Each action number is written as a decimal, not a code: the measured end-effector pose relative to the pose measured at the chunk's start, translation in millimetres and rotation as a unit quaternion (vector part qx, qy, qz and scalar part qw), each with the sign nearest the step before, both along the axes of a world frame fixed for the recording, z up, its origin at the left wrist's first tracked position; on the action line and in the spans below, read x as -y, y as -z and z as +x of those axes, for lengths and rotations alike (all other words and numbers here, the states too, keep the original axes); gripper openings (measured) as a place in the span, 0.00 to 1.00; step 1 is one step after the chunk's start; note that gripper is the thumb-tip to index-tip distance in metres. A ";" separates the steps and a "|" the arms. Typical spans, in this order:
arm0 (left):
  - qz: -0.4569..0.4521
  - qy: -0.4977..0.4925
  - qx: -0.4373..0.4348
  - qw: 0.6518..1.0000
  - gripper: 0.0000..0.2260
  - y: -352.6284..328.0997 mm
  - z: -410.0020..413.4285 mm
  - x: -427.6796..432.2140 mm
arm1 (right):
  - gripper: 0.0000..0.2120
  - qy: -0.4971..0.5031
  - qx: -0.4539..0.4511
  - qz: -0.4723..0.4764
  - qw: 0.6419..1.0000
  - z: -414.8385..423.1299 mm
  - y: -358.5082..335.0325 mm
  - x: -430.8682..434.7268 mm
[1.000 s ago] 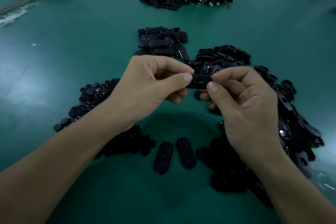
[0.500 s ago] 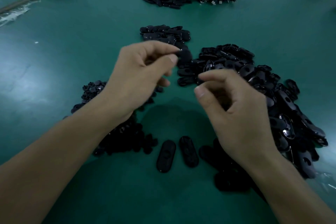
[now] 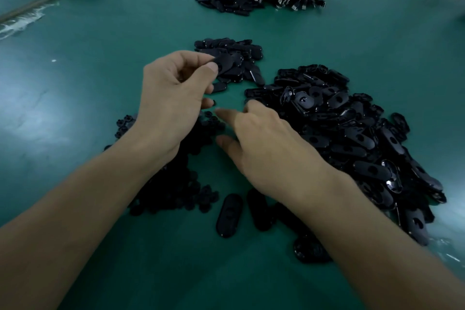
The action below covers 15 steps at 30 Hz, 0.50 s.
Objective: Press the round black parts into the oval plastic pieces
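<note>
The left hand (image 3: 176, 98) pinches an oval piece (image 3: 227, 63); drop it gently on the pile (image 3: 249, 50). The right hand (image 3: 266, 151), open and empty, should take one round part (image 3: 176, 186).

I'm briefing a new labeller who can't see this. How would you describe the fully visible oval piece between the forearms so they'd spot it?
On the green table, look between the left forearm and the right forearm, just right of the near end of the pile of round parts. The oval piece lies flat there. Unlike the neighbouring oval on its right, no arm covers it.
</note>
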<state>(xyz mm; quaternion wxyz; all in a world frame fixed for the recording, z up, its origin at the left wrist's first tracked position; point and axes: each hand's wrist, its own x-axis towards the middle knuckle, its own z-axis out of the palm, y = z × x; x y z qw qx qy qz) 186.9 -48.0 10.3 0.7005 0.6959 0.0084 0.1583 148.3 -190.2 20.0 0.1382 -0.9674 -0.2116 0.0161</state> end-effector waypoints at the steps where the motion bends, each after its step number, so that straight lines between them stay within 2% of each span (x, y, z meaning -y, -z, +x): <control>1: 0.000 0.001 0.001 1.000 0.06 0.5 0.0 0.1 | 0.17 0.011 0.000 -0.004 1.000 2.0 1.5 -1.4; 5: 0.015 0.008 0.006 1.000 0.05 1.8 -0.7 1.9 | 0.11 0.029 0.026 -0.010 0.999 3.3 5.6 -3.1; 15: 0.029 0.016 0.004 0.999 0.05 -0.1 -3.3 6.3 | 0.06 0.017 0.075 0.030 0.997 2.1 6.0 -5.3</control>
